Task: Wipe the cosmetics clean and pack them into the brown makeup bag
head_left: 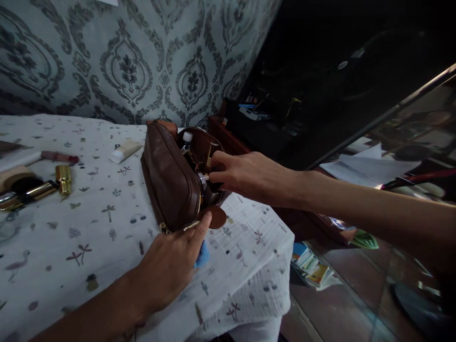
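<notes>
A brown leather toiletry bag (167, 175) lies on the cloth-covered table with its zip undone. My left hand (171, 268) grips the bag's near end, its thumb pressed by a round brown leather tag (216, 217); its other fingers are partly hidden. A blue fuzzy piece (202, 255) shows just beyond that hand. Reaching in from the right, my right hand (242, 173) has its fingers closed at the bag's opening, beside a small clear-capped item (203, 178). What these fingers hold is hidden. Inside the bag stands a small white-capped bottle (187, 138).
A cream tube (124, 150) lies left of the bag. Farther left are a gold cap (63, 179), a lip gloss tube (60, 156) and other cosmetics. The table's right edge drops towards books (313, 268) below. A large dark screen (338, 80) leans in at upper right.
</notes>
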Action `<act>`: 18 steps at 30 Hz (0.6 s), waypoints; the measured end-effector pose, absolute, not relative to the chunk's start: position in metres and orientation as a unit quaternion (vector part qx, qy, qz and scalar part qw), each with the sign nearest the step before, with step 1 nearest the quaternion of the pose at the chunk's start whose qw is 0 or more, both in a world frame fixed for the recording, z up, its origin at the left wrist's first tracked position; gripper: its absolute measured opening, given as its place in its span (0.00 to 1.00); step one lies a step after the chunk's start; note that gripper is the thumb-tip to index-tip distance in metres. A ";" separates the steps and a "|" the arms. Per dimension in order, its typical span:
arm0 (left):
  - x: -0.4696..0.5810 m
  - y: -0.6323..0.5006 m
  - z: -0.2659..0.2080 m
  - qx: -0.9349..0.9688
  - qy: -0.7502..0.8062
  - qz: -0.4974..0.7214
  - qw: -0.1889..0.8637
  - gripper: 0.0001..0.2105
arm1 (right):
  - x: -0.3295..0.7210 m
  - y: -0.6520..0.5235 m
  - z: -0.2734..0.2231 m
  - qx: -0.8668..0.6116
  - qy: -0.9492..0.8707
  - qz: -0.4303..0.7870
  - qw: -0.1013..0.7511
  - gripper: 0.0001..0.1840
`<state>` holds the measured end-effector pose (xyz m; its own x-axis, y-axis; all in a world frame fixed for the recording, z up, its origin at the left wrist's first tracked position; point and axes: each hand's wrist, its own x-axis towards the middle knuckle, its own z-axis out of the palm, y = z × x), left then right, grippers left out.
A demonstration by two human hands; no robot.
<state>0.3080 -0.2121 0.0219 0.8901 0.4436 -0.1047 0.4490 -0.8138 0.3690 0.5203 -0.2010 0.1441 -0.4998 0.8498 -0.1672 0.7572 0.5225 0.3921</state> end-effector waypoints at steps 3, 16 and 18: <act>0.309 -0.213 0.022 0.954 0.231 -0.010 0.191 0.44 | 0.515 -0.201 0.149 0.475 0.852 0.119 0.183 0.14; 0.314 -0.153 0.129 0.948 0.288 0.135 -0.028 0.13 | 0.514 -0.199 0.158 0.496 0.844 0.079 0.188 0.12; 0.335 -0.130 0.143 0.963 0.255 0.066 -0.055 0.11 | 0.516 -0.200 0.156 0.496 0.845 0.085 0.182 0.12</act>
